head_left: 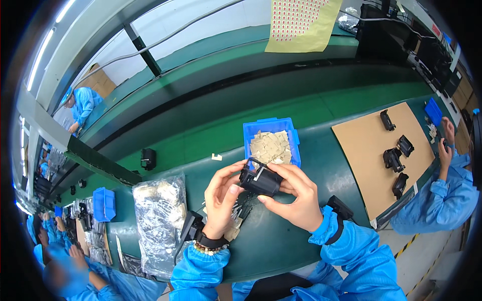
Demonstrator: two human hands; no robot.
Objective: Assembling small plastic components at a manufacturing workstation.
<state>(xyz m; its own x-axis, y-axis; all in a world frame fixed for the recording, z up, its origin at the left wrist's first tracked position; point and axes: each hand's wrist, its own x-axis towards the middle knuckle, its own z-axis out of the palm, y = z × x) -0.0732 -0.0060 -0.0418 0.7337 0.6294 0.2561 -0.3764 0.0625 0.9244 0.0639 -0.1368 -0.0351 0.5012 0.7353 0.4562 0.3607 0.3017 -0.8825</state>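
Above the green bench, your left hand and right hand pinch the black part from both sides; hold it gently, without squeezing.

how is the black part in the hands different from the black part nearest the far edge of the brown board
The held black part is up between the left hand and right hand, while the far black part rests on the brown board. In the picture the held black part looks larger; the far black part looks smaller. Both are black.
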